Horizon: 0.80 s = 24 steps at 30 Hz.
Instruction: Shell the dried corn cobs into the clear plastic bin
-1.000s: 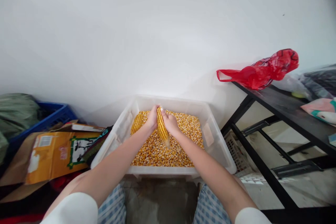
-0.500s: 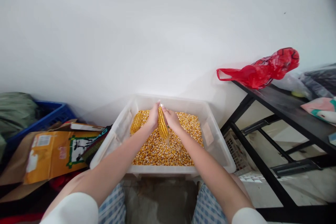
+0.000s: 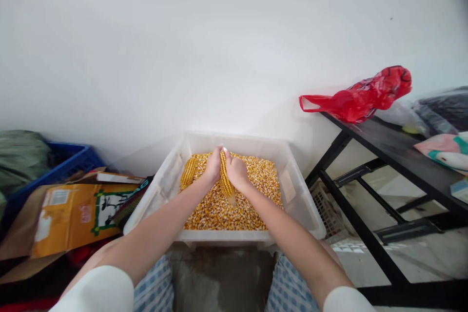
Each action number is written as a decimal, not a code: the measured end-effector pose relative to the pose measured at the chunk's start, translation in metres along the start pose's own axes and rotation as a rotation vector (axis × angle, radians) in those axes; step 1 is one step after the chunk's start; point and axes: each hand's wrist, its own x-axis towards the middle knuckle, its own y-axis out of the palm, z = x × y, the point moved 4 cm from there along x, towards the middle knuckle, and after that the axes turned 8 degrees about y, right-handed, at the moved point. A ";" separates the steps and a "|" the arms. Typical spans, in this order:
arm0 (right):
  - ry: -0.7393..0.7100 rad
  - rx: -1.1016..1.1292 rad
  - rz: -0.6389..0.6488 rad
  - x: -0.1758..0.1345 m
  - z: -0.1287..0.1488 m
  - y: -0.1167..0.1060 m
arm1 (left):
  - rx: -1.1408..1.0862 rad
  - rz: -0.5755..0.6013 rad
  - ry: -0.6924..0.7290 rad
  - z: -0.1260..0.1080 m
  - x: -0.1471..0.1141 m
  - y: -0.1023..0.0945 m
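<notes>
Left grip (image 3: 213, 165) and right grip (image 3: 237, 171) are wrapped around one corn cob (image 3: 225, 178); loose corn (image 3: 237, 214) lies below them; another cob (image 3: 188, 173) sits to their left.

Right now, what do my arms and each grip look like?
Your left sleeve and right sleeve are plain white and short. The left forearm and right forearm are bare, with no watch or cable visible. Your left grip and right grip are gloveless; finer details are too small to tell.
</notes>
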 end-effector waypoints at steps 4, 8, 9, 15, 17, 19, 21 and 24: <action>0.001 -0.061 0.012 0.002 -0.004 0.005 | 0.099 -0.062 0.097 0.004 0.001 -0.004; 0.118 0.005 0.023 0.012 -0.020 0.006 | -0.048 0.037 -0.071 0.003 -0.006 0.007; 0.153 0.037 0.026 0.015 -0.025 0.005 | -0.104 0.071 -0.122 0.002 -0.008 0.011; 0.142 0.204 0.063 0.019 -0.026 -0.004 | -0.156 0.075 -0.137 -0.004 -0.008 0.017; 0.084 0.232 0.090 0.018 -0.020 -0.005 | -0.081 0.074 -0.087 -0.002 -0.007 0.013; 0.019 0.246 0.107 0.017 -0.015 -0.005 | 0.017 0.057 -0.012 -0.001 -0.006 0.009; 0.002 0.266 0.116 0.018 -0.015 -0.002 | 0.090 0.042 0.028 -0.002 -0.006 0.008; 0.040 0.324 0.126 0.020 -0.019 0.000 | 0.113 0.073 -0.016 -0.002 -0.007 0.010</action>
